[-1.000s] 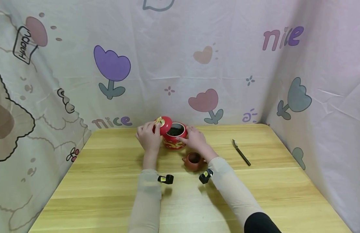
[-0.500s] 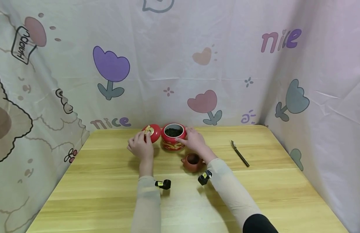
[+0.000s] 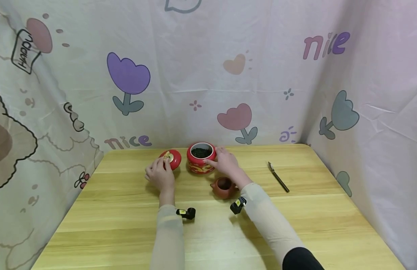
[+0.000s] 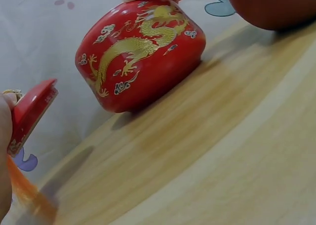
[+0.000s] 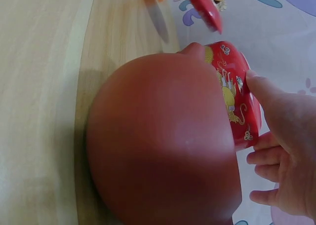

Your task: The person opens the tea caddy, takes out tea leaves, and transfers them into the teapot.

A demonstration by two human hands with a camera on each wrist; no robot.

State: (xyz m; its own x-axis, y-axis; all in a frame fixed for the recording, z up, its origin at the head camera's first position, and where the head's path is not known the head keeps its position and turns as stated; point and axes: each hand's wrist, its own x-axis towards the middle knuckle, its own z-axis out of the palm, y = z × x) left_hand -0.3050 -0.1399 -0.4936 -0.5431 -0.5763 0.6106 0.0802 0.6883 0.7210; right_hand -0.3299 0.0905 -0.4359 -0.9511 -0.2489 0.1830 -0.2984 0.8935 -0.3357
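Toward the table's back edge, left of its middle, I've got the left hand pinching the red lid by its gold knob. It's tilted, knob leaning left, and my wrist views reveal what the head view leaves unclear: it's held off the wood. And it's moved: a second ago it overlapped the jar's mouth, now there's a gap! Next along, the red jar stands upright, axis vertical, mouth up. Only the head view catches dark contents; the left wrist gets the gold dragon. Thumb and fingers of the right hand grip its right side, unmoved. Nearer the front edge, a clay teapot, spout left. Rightmost, a black pen-like tool slants, tip toward the back edge.
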